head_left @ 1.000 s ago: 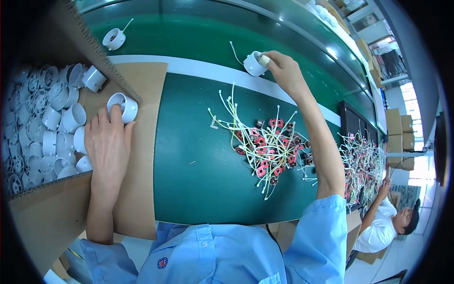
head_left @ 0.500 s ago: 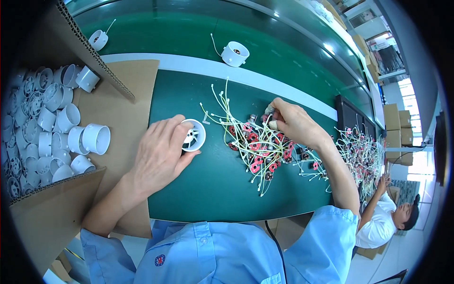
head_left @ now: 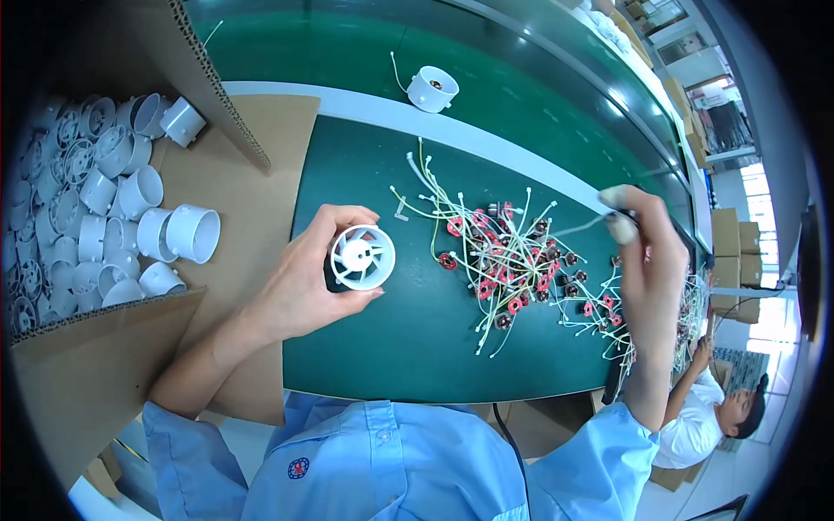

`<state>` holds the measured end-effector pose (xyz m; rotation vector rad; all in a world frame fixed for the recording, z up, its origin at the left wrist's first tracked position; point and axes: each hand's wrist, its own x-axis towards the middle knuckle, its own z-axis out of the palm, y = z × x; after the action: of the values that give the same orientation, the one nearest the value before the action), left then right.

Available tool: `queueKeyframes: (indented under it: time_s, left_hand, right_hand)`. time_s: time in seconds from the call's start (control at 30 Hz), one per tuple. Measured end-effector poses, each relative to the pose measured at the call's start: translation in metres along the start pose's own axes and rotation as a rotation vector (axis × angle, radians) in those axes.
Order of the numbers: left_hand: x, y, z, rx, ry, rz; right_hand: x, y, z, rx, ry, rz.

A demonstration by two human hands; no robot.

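Observation:
My left hand (head_left: 300,273) is closed round a white plastic fan housing (head_left: 389,260), its open end facing up and vanes round a hub showing inside. At the right, my right hand (head_left: 653,252) is raised above the table with thumb and finger pinched on a small dark wired part (head_left: 627,217). Motion blurs this part, and a pale wire trails from it to the left. Between my hands lies a tangled pile of small red-and-black motors (head_left: 512,269) with pale wires and white connectors. A small clear piece (head_left: 400,208) lies left of the pile.
A cardboard box (head_left: 113,347) full of white housings (head_left: 122,195) stands at the left. Beyond the table's pale edge strip, a wired white housing (head_left: 432,89) sits on the green conveyor (head_left: 521,95). More wired motors lie at the right, near another person (head_left: 708,417).
My right hand has lifted away from the pile to the right, carrying the small wired part. My left hand has turned the housing so its inside faces up. The motor pile has spread somewhat.

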<state>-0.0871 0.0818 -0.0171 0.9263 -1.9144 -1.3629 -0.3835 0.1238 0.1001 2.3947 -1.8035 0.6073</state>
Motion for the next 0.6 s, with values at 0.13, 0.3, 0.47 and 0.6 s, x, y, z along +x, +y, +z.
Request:
queueKeyframes:
  time_s: [0.13, 0.3, 0.47, 0.6]
  left_hand:
    - [0.002, 0.000, -0.004, 0.044, -0.005, 0.113]
    - [0.000, -0.003, -0.004, -0.136, -0.040, -0.024]
    - [-0.002, -0.010, -0.009, -0.273, 0.006, -0.038]
    - [0.000, -0.011, -0.012, -0.250, -0.019, -0.052]
  right_hand:
    - [0.001, -0.013, -0.004, 0.565, 0.051, 0.199]
    - [0.012, -0.033, 0.020, 1.154, -0.085, 0.134]
    - [0.016, -0.043, 0.049, 1.199, -0.126, 0.020]
    - [0.015, -0.040, 0.049, 1.095, -0.127, 0.017]
